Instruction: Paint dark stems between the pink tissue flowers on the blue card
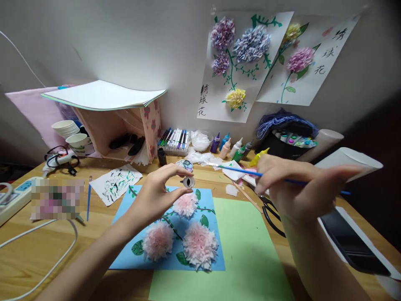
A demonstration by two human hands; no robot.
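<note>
Between the thumb and fingers of my left hand (163,188) is a small round whitish cap (189,182) with a dark middle, tilted toward me. My right hand (291,184) is closed round a slim paintbrush (241,170) with a blue handle, its pale tip pointing left. Below my left hand lies a blue sheet (125,251) bearing pink paper flowers (200,244), green leaves and dark painted stems. The blue sheet overlaps a green sheet (247,246) on the wooden table.
Paint bottles (225,142) and a box of markers (174,140) stand by the wall. Black-handled scissors (272,215) and a phone (351,242) lie at the right. A paint-smeared paper (115,184), another brush (89,200) and a power strip (19,196) are at the left.
</note>
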